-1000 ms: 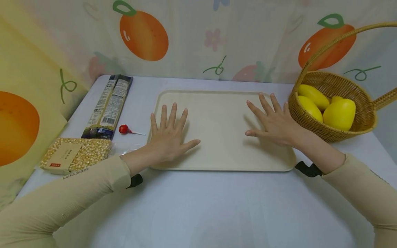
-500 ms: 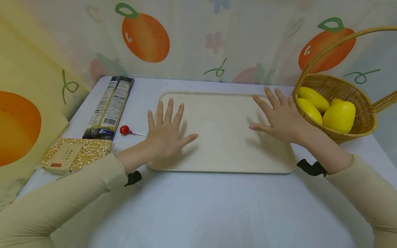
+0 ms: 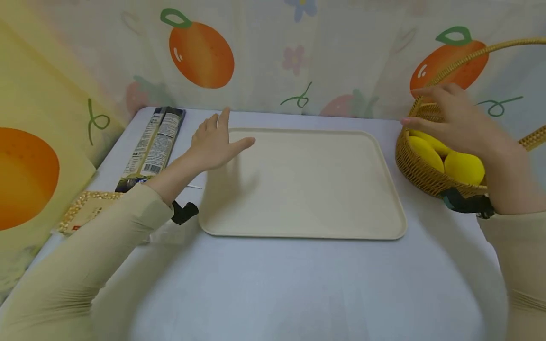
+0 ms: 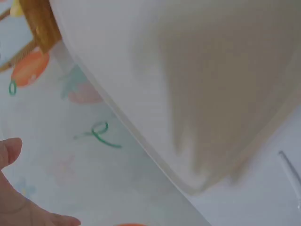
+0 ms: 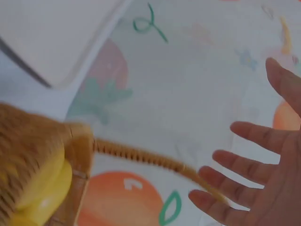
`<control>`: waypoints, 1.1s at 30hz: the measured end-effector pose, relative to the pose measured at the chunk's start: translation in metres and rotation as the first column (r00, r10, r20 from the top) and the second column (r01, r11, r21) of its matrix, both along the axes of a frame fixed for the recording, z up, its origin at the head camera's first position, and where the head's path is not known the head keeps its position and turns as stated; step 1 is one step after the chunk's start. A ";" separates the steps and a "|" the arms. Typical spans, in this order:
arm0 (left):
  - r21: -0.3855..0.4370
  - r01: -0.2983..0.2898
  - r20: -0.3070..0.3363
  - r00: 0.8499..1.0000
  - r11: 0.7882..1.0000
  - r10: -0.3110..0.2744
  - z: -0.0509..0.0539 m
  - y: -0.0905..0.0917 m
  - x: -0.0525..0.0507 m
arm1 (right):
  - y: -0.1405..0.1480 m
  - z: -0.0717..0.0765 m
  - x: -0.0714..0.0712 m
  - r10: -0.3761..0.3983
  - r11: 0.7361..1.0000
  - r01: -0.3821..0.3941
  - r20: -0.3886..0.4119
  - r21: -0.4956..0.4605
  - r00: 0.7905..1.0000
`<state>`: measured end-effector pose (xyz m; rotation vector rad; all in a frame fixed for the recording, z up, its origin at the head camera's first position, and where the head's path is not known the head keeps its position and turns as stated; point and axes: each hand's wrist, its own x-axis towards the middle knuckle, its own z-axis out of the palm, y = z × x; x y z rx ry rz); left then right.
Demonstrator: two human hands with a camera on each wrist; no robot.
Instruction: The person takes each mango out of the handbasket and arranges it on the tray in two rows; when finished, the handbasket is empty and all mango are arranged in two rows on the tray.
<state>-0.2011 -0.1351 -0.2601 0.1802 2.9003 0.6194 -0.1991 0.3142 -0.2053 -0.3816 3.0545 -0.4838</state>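
Note:
Over the left back part of the cream tray [image 3: 307,189], my left hand [image 3: 215,144] hovers with fingers extended, touching nothing. My right hand [image 3: 465,121] is raised above the wicker basket [image 3: 420,175], its fingers apart and nothing in them. In the right wrist view, the right hand [image 5: 268,160] appears spread near the basket's handle [image 5: 146,157]; whether it touches the handle I cannot tell. Yellow mangoes [image 3: 465,166] lie inside the basket, partly hidden by the right hand and wrist.
Left of the tray lies a dark printed package [image 3: 155,142]. A bag of corn kernels [image 3: 87,206] is partly covered by the left sleeve. A white lollipop stick [image 3: 194,186] shows beside the left forearm. A printed curtain [image 3: 264,57] hangs behind the table.
Both hands have lifted from over the tray. The left went up toward its back left corner, and the right moved rightward over the basket. The left arm now hides the lollipop's red head.

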 end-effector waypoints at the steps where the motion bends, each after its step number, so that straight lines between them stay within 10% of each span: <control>1: 0.022 -0.007 0.011 1.000 1.000 0.007 0.001 -0.003 -0.004 | 0.007 0.002 -0.003 -0.005 1.000 0.005 -0.004 -0.020 1.000; 16: 0.320 -0.129 0.341 0.940 0.939 0.013 -0.013 -0.048 -0.053 | 0.101 -0.006 -0.034 -0.187 0.982 0.172 0.241 0.082 0.952; 24: 0.422 -0.163 0.393 0.919 0.892 -0.018 -0.028 -0.060 -0.068 | 0.159 -0.032 -0.061 -0.187 0.982 0.155 0.427 0.108 0.885; 33: 0.466 -0.215 0.483 0.874 0.858 -0.044 -0.047 -0.068 -0.081 | 0.160 -0.038 -0.052 -0.143 0.990 0.114 0.579 0.086 0.803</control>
